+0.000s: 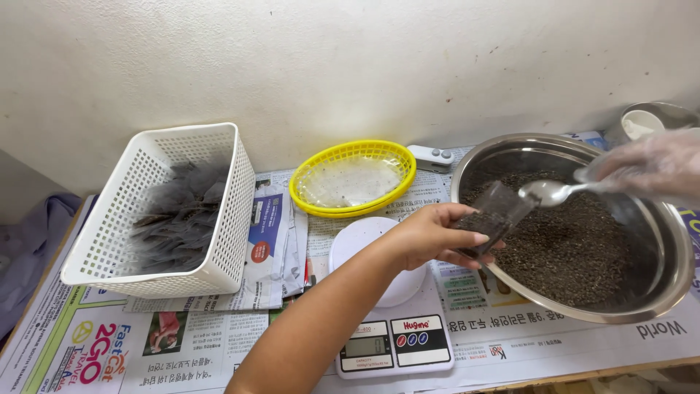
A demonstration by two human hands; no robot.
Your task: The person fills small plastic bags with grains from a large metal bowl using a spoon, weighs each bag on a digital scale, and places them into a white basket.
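Holding a small clear pouch (pixel 494 214) over the near rim of the steel bowl (pixel 660 281), the left hand (pixel 430 237) has its fingers closed around it. The right hand (pixel 656 166) (gloved in thin plastic) grips a metal spoon (pixel 560 192), its scoop at the pouch's mouth above the dark grains (pixel 576 252). A white scale (pixel 390 321) sits on the newspaper-covered worktop (pixel 95 343), between a white basket (pixel 164 211) and the bowl.

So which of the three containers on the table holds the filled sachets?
The white rectangular lattice basket at the left; the yellow oval basket holds only a clear liner, and the steel bowl holds loose dark grains.
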